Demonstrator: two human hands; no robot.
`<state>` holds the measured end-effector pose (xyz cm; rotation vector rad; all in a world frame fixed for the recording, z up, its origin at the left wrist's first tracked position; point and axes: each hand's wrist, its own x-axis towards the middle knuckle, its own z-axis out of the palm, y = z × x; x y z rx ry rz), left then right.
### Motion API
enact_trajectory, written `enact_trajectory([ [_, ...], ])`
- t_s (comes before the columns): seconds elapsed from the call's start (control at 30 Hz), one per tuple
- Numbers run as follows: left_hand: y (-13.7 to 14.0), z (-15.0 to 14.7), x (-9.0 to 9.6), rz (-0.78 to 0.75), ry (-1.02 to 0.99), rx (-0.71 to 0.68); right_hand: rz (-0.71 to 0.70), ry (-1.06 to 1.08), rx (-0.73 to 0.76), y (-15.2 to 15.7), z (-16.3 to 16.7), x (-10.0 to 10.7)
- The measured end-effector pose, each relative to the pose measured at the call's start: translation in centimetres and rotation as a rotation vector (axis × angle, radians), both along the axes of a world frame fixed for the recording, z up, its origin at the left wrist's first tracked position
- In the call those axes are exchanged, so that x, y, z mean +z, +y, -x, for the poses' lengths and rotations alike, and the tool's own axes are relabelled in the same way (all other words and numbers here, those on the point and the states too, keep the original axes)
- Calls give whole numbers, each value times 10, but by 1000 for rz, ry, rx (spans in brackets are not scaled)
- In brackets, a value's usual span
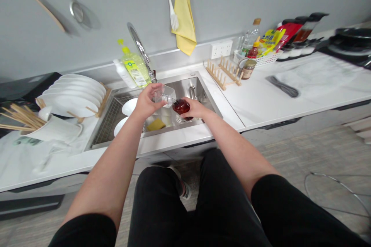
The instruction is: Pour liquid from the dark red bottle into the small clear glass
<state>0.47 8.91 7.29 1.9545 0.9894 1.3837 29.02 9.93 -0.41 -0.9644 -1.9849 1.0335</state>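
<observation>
My left hand [148, 101] is closed around a clear, see-through container [167, 95] over the sink [199, 85]. In my right hand [194, 108] is a dark red-brown bottle [180, 107] with a black top, tilted toward the container. The bottle's top is right by the container's edge; whether they touch I cannot tell. Beneath, a yellow sponge [156, 124] lies in the sink. White dishes [129, 106] sit on the sink's left side, partly covered by my left forearm. The tap [140, 46] rises behind my left hand.
Soap bottles [135, 70] stand behind the sink. Racked white plates [72, 92] and a tipped white holder [55, 126] with chopsticks are on the left. A wooden rack [224, 72], a jar [248, 69], a seasoning basket [262, 60] and a dark coiled cable-like thing [283, 86] lie right.
</observation>
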Motion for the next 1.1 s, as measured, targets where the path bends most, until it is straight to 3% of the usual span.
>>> enact_trajectory([
  [1.1, -4, -3, 17, -24, 170, 12, -19, 29, 27, 6, 2, -9],
])
